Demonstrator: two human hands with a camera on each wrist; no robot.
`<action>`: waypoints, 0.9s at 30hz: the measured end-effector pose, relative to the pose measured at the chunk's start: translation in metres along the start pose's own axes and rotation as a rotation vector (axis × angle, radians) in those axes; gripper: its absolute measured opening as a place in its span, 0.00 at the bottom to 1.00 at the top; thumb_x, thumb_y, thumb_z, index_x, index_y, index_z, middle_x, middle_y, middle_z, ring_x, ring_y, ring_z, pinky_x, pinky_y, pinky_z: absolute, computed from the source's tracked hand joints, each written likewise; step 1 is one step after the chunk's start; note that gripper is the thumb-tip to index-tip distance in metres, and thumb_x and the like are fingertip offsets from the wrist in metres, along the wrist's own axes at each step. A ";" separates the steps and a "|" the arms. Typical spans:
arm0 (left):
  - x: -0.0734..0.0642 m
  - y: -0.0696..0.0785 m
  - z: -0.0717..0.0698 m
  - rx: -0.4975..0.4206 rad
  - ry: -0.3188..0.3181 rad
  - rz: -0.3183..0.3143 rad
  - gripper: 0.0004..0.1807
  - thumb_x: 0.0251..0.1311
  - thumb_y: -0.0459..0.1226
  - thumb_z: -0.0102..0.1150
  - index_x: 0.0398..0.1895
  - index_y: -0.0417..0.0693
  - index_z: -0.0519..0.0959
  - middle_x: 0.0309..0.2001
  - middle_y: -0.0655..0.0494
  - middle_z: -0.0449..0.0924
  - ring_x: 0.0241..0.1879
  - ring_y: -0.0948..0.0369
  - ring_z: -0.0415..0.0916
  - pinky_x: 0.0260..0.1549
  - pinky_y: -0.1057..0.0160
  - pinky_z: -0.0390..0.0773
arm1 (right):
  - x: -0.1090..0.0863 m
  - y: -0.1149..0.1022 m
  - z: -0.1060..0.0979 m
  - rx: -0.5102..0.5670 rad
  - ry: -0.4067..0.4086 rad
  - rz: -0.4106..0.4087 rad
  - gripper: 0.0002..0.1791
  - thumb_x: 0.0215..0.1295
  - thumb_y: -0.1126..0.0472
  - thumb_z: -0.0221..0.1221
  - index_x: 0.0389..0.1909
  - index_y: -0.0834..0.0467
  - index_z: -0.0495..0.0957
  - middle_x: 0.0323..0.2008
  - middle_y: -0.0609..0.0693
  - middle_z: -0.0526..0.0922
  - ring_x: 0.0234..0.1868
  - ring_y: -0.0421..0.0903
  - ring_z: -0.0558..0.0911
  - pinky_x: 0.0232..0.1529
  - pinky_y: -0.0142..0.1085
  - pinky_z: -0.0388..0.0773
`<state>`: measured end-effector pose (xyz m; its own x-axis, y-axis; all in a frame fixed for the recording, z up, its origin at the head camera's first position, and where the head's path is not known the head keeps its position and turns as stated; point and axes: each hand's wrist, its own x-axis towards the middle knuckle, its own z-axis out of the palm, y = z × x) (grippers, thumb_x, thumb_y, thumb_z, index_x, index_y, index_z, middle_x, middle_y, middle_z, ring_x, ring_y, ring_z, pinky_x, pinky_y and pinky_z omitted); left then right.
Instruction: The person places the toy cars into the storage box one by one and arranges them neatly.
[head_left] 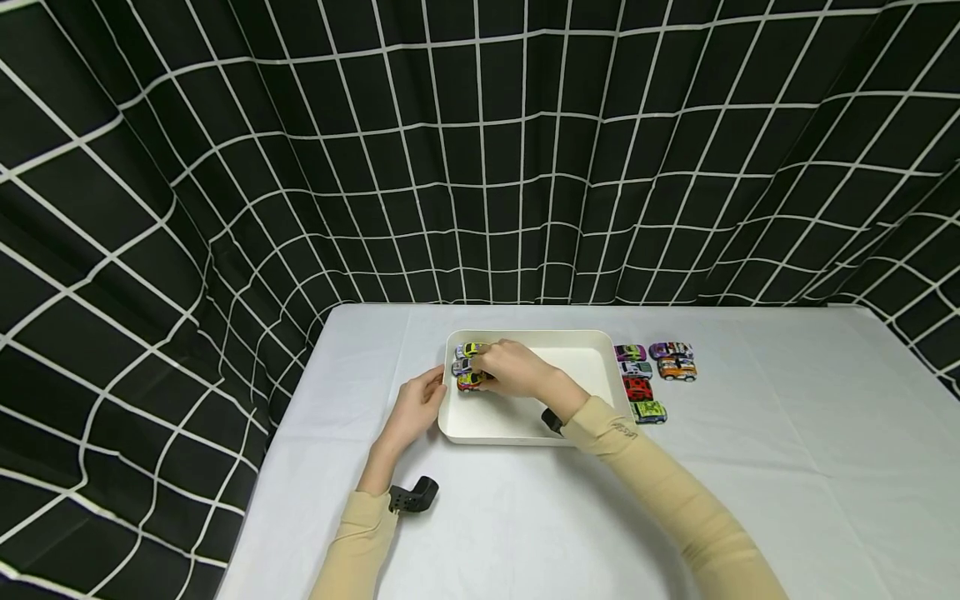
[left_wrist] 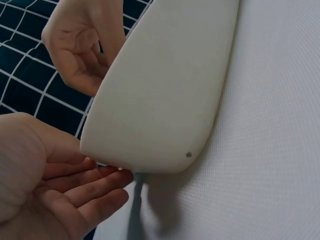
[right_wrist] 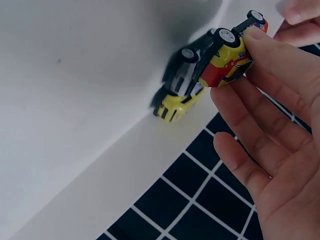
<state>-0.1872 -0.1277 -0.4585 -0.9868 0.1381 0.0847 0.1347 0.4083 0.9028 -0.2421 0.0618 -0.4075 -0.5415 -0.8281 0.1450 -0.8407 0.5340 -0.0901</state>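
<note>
My right hand (head_left: 517,369) reaches into the white tray (head_left: 540,421) and pinches a red-and-yellow toy car (right_wrist: 227,65) between thumb and fingers, at the tray's left end. Right beside it in the tray are a silver-grey toy car (right_wrist: 181,77) and a yellow toy car (right_wrist: 174,107), lined up along the left wall. My left hand (head_left: 415,408) is at the tray's left side from outside. In the left wrist view its fingers (left_wrist: 100,185) are extended, with the tips right at the tray's outer wall.
Just right of the tray stand a purple-and-green car (head_left: 630,352), a pale green-and-white car (head_left: 635,369), a red car (head_left: 637,389) and a lime car (head_left: 649,412). Farther right are a purple car (head_left: 671,350) and an orange car (head_left: 677,369). A black gridded curtain (head_left: 506,150) hangs behind the white-covered table (head_left: 525,525).
</note>
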 end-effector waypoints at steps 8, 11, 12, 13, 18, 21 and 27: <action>0.000 0.000 -0.001 -0.004 -0.001 0.011 0.21 0.64 0.26 0.47 0.60 0.25 0.64 0.53 0.31 0.72 0.51 0.46 0.75 0.48 0.61 0.78 | 0.003 -0.003 0.007 -0.034 -0.024 0.028 0.07 0.51 0.59 0.68 0.28 0.57 0.81 0.31 0.50 0.81 0.29 0.44 0.80 0.34 0.38 0.78; 0.000 0.000 -0.001 -0.001 0.000 0.011 0.21 0.64 0.26 0.47 0.60 0.25 0.64 0.53 0.31 0.72 0.51 0.45 0.75 0.48 0.61 0.78 | 0.004 -0.003 0.008 -0.036 -0.026 0.030 0.07 0.51 0.59 0.68 0.27 0.57 0.80 0.30 0.49 0.80 0.28 0.44 0.79 0.33 0.37 0.78; 0.000 0.000 -0.001 0.000 0.001 0.012 0.22 0.63 0.26 0.47 0.60 0.24 0.64 0.53 0.30 0.72 0.51 0.45 0.75 0.48 0.61 0.78 | 0.004 -0.004 0.008 -0.035 -0.028 0.031 0.07 0.50 0.59 0.68 0.26 0.57 0.80 0.29 0.49 0.80 0.27 0.44 0.79 0.33 0.37 0.78; 0.000 0.000 -0.001 -0.001 0.001 0.008 0.22 0.64 0.26 0.47 0.60 0.25 0.64 0.53 0.31 0.72 0.51 0.46 0.75 0.48 0.61 0.78 | 0.004 -0.004 0.008 -0.034 -0.031 0.033 0.07 0.50 0.59 0.68 0.26 0.57 0.80 0.29 0.49 0.80 0.27 0.44 0.78 0.32 0.37 0.78; 0.000 -0.002 0.000 -0.002 0.001 0.008 0.22 0.63 0.26 0.47 0.60 0.25 0.64 0.52 0.31 0.72 0.51 0.45 0.74 0.48 0.61 0.78 | 0.007 -0.005 0.009 -0.022 -0.048 0.039 0.08 0.50 0.59 0.69 0.27 0.58 0.80 0.30 0.50 0.80 0.30 0.44 0.79 0.35 0.37 0.79; 0.000 -0.001 0.000 0.000 0.000 0.005 0.22 0.64 0.27 0.47 0.60 0.25 0.64 0.52 0.31 0.72 0.51 0.46 0.75 0.48 0.61 0.78 | 0.009 -0.006 0.010 -0.017 -0.049 0.032 0.08 0.50 0.60 0.68 0.28 0.58 0.80 0.30 0.50 0.81 0.31 0.45 0.80 0.35 0.37 0.79; 0.000 0.001 -0.001 0.005 0.002 0.000 0.22 0.64 0.26 0.47 0.60 0.26 0.64 0.52 0.31 0.73 0.51 0.46 0.75 0.48 0.61 0.78 | 0.010 -0.006 0.013 -0.049 -0.056 0.011 0.09 0.51 0.59 0.68 0.32 0.59 0.81 0.33 0.51 0.82 0.34 0.46 0.80 0.39 0.37 0.80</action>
<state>-0.1868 -0.1287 -0.4575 -0.9869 0.1367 0.0856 0.1353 0.4132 0.9005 -0.2429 0.0477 -0.4186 -0.5513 -0.8296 0.0883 -0.8342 0.5498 -0.0430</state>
